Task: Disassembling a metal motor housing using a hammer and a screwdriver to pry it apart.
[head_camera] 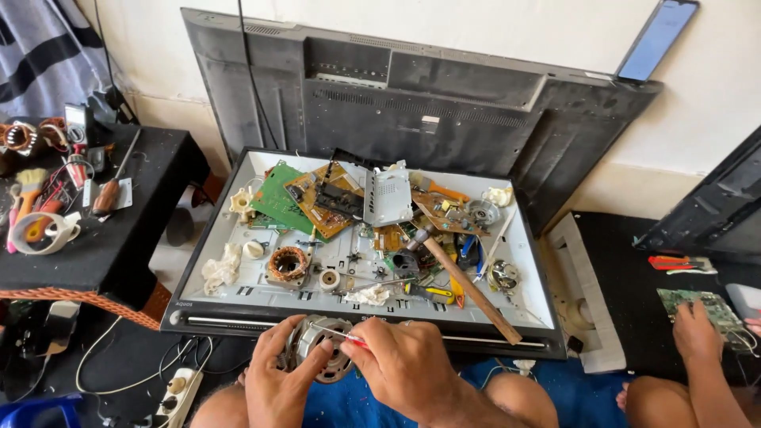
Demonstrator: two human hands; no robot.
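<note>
— Left hand (277, 379)?
— Low in the view, palm cupped round a round metal motor part (321, 357), fingers (279, 333) curled over its rim, thumb pressed against its face. Held above the lap, just in front of the tray's near edge.
— Right hand (404, 366)?
— Knuckles up, fingers (366, 349) pinched shut on a thin red-handled screwdriver (342, 338), tip laid across the motor part.
— Another hand nearby?
— At far right, a co-worker's hand (696, 333) resting on a green circuit board (701, 307).
— Containers?
— An opened flat-screen shell lying as a tray (230, 230), white inside. Holding green and brown circuit boards (305, 198), a grey metal plate (388, 196), a copper-wound coil (287, 264), white rags (222, 268), and a hammer (464, 277) with wooden handle slanting toward the near right corner.
— Surface and room?
— Black surface (119, 238) at left carrying a brush (30, 186), a screwdriver and a roll of tape (40, 234). Dark back cover (412, 103) of a screen leaning on a pale wall, a phone (656, 40) propped at its top right corner. Power strip (181, 390) on the floor, lower left.
</note>
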